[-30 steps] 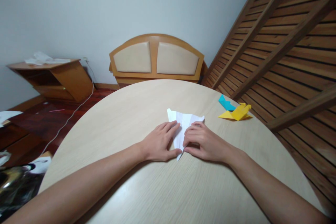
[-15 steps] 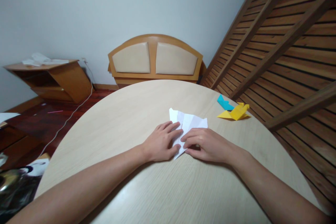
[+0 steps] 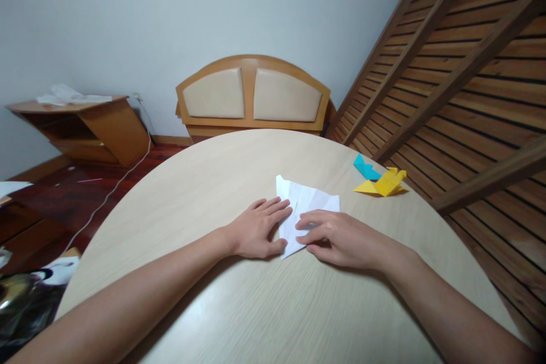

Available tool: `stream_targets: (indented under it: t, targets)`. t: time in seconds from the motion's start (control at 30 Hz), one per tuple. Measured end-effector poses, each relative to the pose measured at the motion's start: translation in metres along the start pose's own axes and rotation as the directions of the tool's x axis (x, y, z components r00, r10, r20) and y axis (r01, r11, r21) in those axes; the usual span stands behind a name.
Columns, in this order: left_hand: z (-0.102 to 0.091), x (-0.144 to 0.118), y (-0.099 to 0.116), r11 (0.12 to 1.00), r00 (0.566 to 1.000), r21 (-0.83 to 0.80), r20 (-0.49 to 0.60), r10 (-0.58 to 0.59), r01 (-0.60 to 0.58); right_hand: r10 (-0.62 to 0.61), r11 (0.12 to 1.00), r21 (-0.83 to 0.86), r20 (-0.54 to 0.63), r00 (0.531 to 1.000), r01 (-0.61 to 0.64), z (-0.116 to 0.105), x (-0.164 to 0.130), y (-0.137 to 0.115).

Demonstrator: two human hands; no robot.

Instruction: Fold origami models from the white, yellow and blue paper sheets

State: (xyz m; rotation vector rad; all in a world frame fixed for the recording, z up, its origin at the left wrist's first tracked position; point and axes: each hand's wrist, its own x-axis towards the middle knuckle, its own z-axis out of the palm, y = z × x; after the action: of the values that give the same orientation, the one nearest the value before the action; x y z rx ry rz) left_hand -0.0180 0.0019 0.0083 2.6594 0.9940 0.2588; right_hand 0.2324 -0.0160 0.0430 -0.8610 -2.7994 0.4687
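A folded white paper (image 3: 307, 205) lies flat on the round light-wood table (image 3: 239, 182), its pointed end toward me. My left hand (image 3: 258, 228) rests on the paper's left edge with fingers spread and flat. My right hand (image 3: 341, 239) presses down on the paper's right side, fingertips near the centre crease. Both hands lie on the paper rather than gripping it. The near part of the paper is partly hidden under my fingers.
A yellow folded paper figure (image 3: 384, 183) and a blue one (image 3: 365, 168) lie at the table's far right edge. Beyond the table stand a padded wooden headboard (image 3: 253, 96), a slatted bed frame (image 3: 460, 79) leaning right, and a low wooden shelf (image 3: 85, 125) at left.
The paper's right flap has spread out flatter and wider. My right hand has slid slightly right and toward me; my left hand stays on the left edge.
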Motion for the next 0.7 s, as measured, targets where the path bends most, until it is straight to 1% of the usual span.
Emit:
stream_targets:
  t: [0.07, 0.13, 0.2, 0.27, 0.3, 0.37, 0.47, 0.57, 0.63, 0.7]
  targets:
    - [0.000, -0.001, -0.003, 1.000, 1.000, 0.007, -0.002, 0.003, -0.003, 0.023, 0.999, 0.024, 0.028, 0.999, -0.024, -0.001, -0.002, -0.003]
    - [0.000, -0.001, -0.005, 1.000, 1.000, 0.013, -0.015, 0.022, -0.021, 0.076, 0.995, 0.056, 0.032, 0.997, -0.077, 0.000, -0.002, -0.004]
    - [0.001, -0.002, -0.006, 0.997, 0.996, 0.003, -0.044, 0.081, -0.081, 0.141, 0.987, 0.077, -0.003, 0.990, -0.141, 0.004, -0.001, -0.003]
    - [0.003, -0.003, -0.006, 0.988, 0.986, -0.011, -0.069, 0.151, -0.152, 0.204, 0.977, 0.075, -0.066, 0.977, -0.199, 0.008, 0.000, 0.001]
    - [0.003, -0.003, -0.006, 0.985, 0.983, -0.015, -0.074, 0.170, -0.172, 0.231, 0.972, 0.072, -0.096, 0.968, -0.225, 0.010, 0.001, 0.004]
    - [0.003, -0.003, -0.006, 0.985, 0.983, -0.016, -0.065, 0.170, -0.171, 0.264, 0.964, 0.078, -0.136, 0.955, -0.256, 0.012, 0.004, 0.009]
    - [-0.001, -0.004, -0.007, 0.990, 0.990, 0.003, -0.021, 0.142, -0.142, 0.273, 0.958, 0.133, -0.132, 0.953, -0.256, 0.011, 0.011, 0.017]
    - [-0.007, -0.004, -0.010, 0.991, 0.991, 0.022, 0.024, 0.134, -0.134, 0.256, 0.943, 0.239, -0.072, 0.964, -0.233, 0.012, 0.019, 0.025]
    - [-0.009, -0.004, -0.012, 0.992, 0.992, 0.019, 0.026, 0.126, -0.126, 0.242, 0.928, 0.308, -0.066, 0.968, -0.210, 0.015, 0.022, 0.028]
    - [-0.008, -0.006, -0.013, 0.994, 0.994, 0.008, 0.006, 0.112, -0.112, 0.206, 0.925, 0.345, -0.095, 0.974, -0.162, 0.018, 0.023, 0.030]
